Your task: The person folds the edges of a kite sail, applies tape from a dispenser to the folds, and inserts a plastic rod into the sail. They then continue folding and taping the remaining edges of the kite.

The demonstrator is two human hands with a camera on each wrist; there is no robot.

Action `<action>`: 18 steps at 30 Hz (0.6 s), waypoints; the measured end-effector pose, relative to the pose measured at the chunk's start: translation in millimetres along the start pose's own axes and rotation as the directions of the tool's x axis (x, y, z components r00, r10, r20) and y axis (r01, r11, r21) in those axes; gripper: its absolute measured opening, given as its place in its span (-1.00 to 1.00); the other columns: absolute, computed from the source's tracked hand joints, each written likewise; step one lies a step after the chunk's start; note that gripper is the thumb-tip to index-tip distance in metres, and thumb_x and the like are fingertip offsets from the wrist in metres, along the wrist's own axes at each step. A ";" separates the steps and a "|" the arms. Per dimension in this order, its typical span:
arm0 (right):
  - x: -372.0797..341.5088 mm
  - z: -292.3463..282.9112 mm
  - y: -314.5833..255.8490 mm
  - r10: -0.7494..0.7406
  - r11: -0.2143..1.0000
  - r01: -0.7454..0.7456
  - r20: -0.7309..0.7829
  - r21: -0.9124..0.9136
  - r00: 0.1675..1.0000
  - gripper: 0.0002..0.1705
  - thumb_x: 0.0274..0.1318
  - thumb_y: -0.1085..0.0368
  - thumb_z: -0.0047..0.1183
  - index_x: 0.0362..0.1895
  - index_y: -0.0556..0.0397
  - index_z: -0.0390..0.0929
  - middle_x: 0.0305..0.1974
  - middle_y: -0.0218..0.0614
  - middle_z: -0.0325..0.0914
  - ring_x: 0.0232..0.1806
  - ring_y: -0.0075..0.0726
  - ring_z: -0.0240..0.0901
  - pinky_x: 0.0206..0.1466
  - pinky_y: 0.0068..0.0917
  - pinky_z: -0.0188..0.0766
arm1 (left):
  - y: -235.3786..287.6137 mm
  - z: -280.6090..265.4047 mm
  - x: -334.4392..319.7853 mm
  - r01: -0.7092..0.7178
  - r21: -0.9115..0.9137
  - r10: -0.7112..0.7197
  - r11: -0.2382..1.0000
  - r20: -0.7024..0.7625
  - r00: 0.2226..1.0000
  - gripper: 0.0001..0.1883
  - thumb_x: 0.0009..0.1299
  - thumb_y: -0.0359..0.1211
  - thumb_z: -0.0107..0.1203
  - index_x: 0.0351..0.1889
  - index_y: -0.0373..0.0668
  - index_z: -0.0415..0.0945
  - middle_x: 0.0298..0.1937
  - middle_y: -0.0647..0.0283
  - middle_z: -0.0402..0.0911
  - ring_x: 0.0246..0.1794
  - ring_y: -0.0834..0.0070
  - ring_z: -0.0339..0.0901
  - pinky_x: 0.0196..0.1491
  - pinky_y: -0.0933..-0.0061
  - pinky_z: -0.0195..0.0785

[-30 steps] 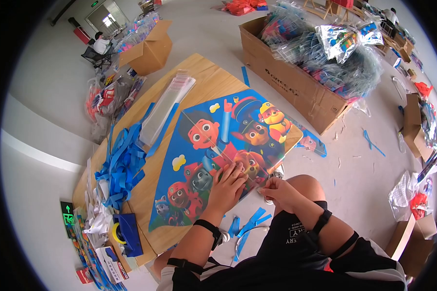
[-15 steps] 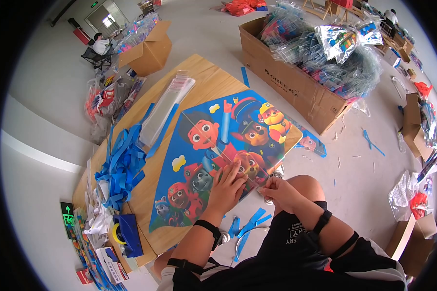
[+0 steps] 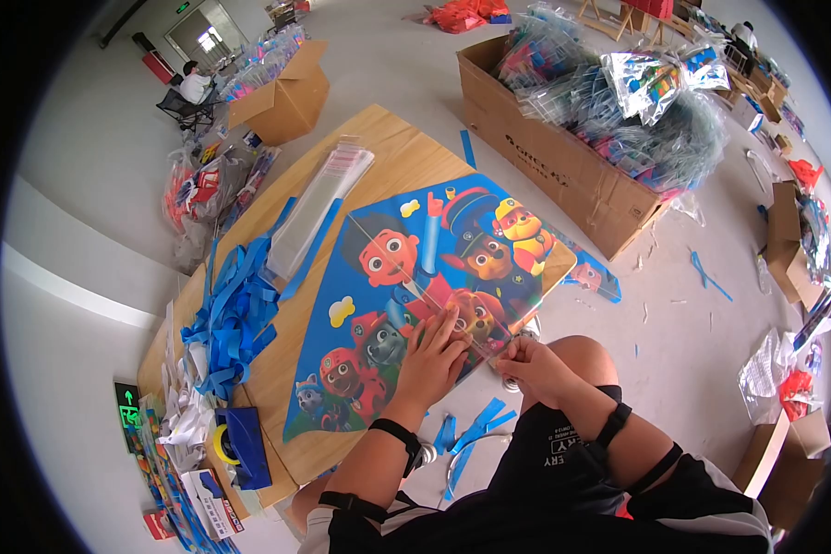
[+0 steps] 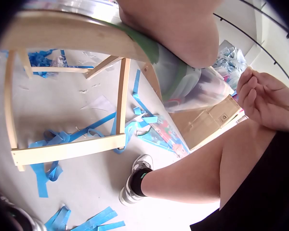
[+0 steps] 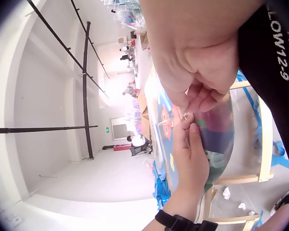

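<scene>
A blue kite-shaped sheet [image 3: 342, 277] printed with cartoon figures lies on the wooden table, its near edge hanging over. My left hand [image 3: 431, 362] rests on its lower middle, fingers extended across the print. Just to the right, at the sheet's near edge, my right hand [image 3: 533, 369] has its fingers curled and pinches something thin and pale. The right wrist view shows this right hand [image 5: 197, 72] close to the fingertips of the left hand [image 5: 191, 161]. I cannot tell what the pinched piece is, as the fingers mostly hide it. The left wrist view shows the overhanging sheet [image 4: 180, 86] from below.
Blue strips [image 3: 235, 309] are heaped at the table's left, near a stack of clear plastic sleeves [image 3: 319, 217]. A blue tape dispenser [image 3: 249, 448] stands at the near left corner. Beyond the table sits a large cardboard box [image 3: 554, 152] of bagged goods. Blue scraps [image 4: 98, 219] litter the floor.
The left hand keeps its place on the sheet. The right hand's fingers shift only slightly at the near edge. Everything else looks the same.
</scene>
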State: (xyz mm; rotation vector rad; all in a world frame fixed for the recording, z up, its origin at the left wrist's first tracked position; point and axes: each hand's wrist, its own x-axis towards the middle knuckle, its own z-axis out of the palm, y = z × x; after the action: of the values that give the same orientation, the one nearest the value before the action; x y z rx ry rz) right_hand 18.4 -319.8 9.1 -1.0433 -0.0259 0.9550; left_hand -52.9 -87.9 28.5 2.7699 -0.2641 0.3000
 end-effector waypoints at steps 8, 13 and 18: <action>-1.7 -2.7 1.0 0.049 0.998 -0.051 -0.055 -0.031 0.997 -0.76 0.28 0.46 0.26 -0.24 -0.03 0.40 -0.27 -0.44 0.56 -0.24 -0.56 0.50 -0.15 -0.62 0.42 | -0.6 0.6 0.4 -0.011 -0.011 0.011 1.000 -0.009 1.000 -0.79 0.50 -0.29 0.14 0.05 0.01 0.61 0.65 0.15 0.15 0.60 0.17 0.18 0.57 -0.01 -0.04; -2.3 -2.4 1.0 0.077 0.996 -0.081 -0.090 -0.044 0.993 -0.76 0.27 0.43 0.28 -0.24 -0.03 0.42 -0.32 -0.47 0.53 -0.27 -0.58 0.48 -0.18 -0.62 0.42 | -1.5 1.0 1.1 -0.026 -0.016 0.026 1.000 -0.007 1.000 -0.78 0.50 -0.30 0.12 0.06 -0.02 0.60 0.63 0.12 0.20 0.58 0.16 0.21 0.57 0.01 -0.03; -2.7 -1.5 0.3 0.078 0.994 -0.085 -0.089 -0.071 0.993 -0.77 0.28 0.42 0.28 -0.23 -0.01 0.43 -0.30 -0.46 0.53 -0.27 -0.57 0.48 -0.15 -0.60 0.45 | -2.3 3.1 0.9 -0.028 -0.009 0.028 1.000 -0.004 1.000 -0.77 0.50 -0.29 0.13 0.08 0.01 0.60 0.60 0.17 0.26 0.60 0.18 0.18 0.58 -0.04 -0.03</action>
State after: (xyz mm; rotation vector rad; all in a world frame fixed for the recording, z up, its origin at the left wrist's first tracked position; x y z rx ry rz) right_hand 17.2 -322.6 9.1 -1.1612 0.0530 0.9881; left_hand -50.9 -87.0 25.1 2.7589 -0.3025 0.3100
